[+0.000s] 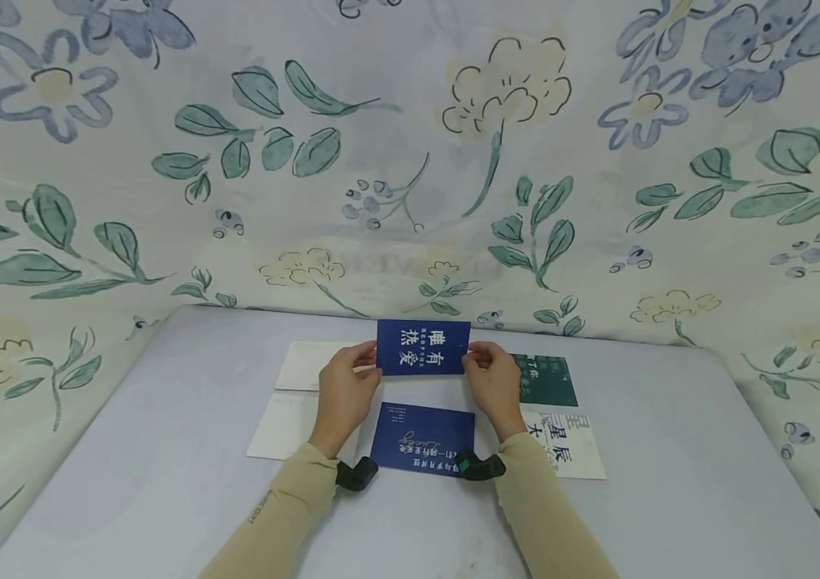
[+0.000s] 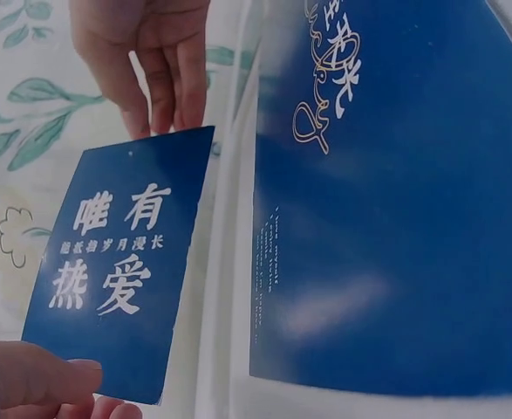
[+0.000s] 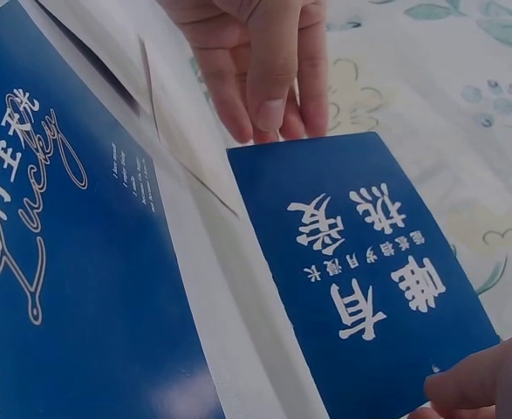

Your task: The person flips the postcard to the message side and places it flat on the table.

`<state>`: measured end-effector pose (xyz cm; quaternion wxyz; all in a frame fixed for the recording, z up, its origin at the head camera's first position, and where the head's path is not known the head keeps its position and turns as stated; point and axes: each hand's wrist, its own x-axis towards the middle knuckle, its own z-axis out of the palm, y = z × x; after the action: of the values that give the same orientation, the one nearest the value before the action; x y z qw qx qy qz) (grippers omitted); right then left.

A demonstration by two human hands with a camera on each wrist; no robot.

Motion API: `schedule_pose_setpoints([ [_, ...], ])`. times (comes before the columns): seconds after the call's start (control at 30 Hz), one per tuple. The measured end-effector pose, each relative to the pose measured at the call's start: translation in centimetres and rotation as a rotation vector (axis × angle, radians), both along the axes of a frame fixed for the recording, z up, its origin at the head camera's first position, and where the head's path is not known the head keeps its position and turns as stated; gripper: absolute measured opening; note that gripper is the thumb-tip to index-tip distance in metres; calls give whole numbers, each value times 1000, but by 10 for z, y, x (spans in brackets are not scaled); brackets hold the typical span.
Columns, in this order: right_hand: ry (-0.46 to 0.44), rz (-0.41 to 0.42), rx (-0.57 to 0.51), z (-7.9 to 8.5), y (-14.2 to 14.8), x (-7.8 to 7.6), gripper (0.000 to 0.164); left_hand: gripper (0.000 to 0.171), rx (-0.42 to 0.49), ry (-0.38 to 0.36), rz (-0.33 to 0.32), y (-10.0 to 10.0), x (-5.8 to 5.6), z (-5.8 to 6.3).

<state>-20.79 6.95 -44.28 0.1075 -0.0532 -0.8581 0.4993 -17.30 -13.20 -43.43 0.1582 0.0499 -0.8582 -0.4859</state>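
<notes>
Behind and beyond both hands hangs a soft, slightly rippled floral cloth [image 1: 381, 273], printed with blue blossoms, cream flowers and green leaves. Under the hands stretches a smooth, pale table [image 1: 164, 482]. On it, between the wrists, lies a glossy blue sheet [image 1: 420, 414], rectangular, with white characters and a looping golden script. Just outside the right hand a dark green card [image 1: 551, 382] lies partly covered by it, and by the right wrist there is a white card [image 1: 575, 454] with bold dark characters. Outside the left hand are plain, off-white papers [image 1: 301, 366]; the hand blocks part of them, so I can't be sure how many there are.

The blue card [image 1: 423, 347] is up between the two hands, a stiff, flat oblong of deep blue. Four big white characters stand in pairs with a finer row between them — all turned sideways to the person — and a tiny pale dot sits near the right hand's edge.

The left hand [image 1: 347, 394] pinches one short end, thumb on the face and fingers behind. The right hand [image 1: 494, 386] pinches the opposite end — thumb likewise over the printed side, fingers bent beneath.
</notes>
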Motion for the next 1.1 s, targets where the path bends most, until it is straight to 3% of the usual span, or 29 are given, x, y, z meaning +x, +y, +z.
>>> schedule_pose_setpoints([
  [0.47, 15, -9, -41, 4, 0, 0, 20, 38, -33, 27, 4, 0, -1, -3],
  [0.87, 5, -26, -85, 4, 2, -2, 18, 33, -3, 38, 10, 0, -1, -2],
  [1.1, -48, -27, -217, 4, 4, -4, 21, 28, 5, 60, 12, 0, -1, -3],
])
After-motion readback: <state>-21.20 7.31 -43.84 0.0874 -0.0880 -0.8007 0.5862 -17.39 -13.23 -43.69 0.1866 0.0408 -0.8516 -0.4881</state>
